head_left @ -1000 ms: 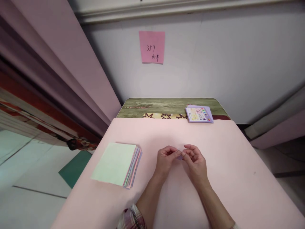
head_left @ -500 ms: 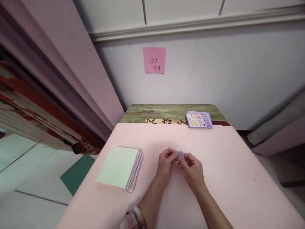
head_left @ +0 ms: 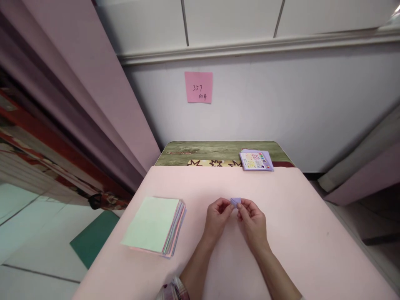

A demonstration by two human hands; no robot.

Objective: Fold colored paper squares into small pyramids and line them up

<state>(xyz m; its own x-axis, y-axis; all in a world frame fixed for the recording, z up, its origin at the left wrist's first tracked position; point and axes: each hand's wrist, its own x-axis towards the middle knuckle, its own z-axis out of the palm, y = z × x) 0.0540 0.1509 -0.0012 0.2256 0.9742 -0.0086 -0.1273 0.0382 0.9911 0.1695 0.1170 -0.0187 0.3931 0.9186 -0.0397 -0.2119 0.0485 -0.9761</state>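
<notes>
A small folded piece of purple paper [head_left: 235,201] is pinched between the fingertips of both hands, just above the pink tabletop [head_left: 306,233]. My left hand [head_left: 218,217] grips its left side with curled fingers. My right hand [head_left: 251,220] grips its right side the same way. To the left of my hands lies a stack of coloured paper squares [head_left: 153,225] with a pale green sheet on top.
A purple packet with a printed colourful label [head_left: 256,160] lies at the far edge, on a green patterned surface [head_left: 203,148]. A pink note with handwriting [head_left: 198,87] is stuck on the white wall. A drop to the tiled floor runs along the table's left side.
The camera has tilted up, so more wall shows. My hands stay together on the purple paper, which now sticks up more between the fingertips.
</notes>
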